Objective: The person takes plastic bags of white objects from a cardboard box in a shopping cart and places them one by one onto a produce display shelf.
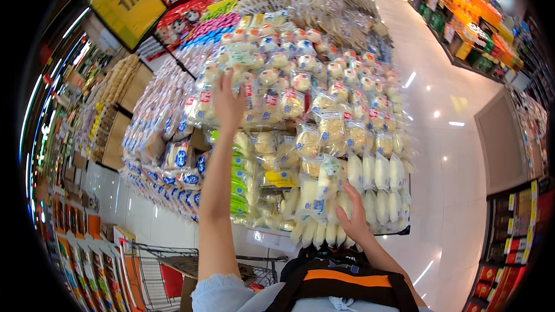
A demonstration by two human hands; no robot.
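Observation:
My left hand (pixel 230 102) stretches far over the display, back of the hand up, fingers extended and thumb apart. It lies over clear-bagged round buns (pixel 204 103) with red and white labels; whether it touches them is hard to see. My right hand (pixel 353 216) is low at the near side, thumb and fingers spread beside a clear bag of long white rolls (pixel 310 199). No held item shows in it. Another bag of white pieces (pixel 328 177) lies on top there. Right of it stand rows of slim white packs (pixel 382 173). Green-wrapped packs (pixel 239 177) sit below my left hand.
A yellow price sign (pixel 125 4) on a black pole rises at the upper left. A wire shopping cart (pixel 260 271) stands near my left side. Glossy floor (pixel 438 147) runs along the right. Orange and green goods (pixel 477 8) fill shelves beyond.

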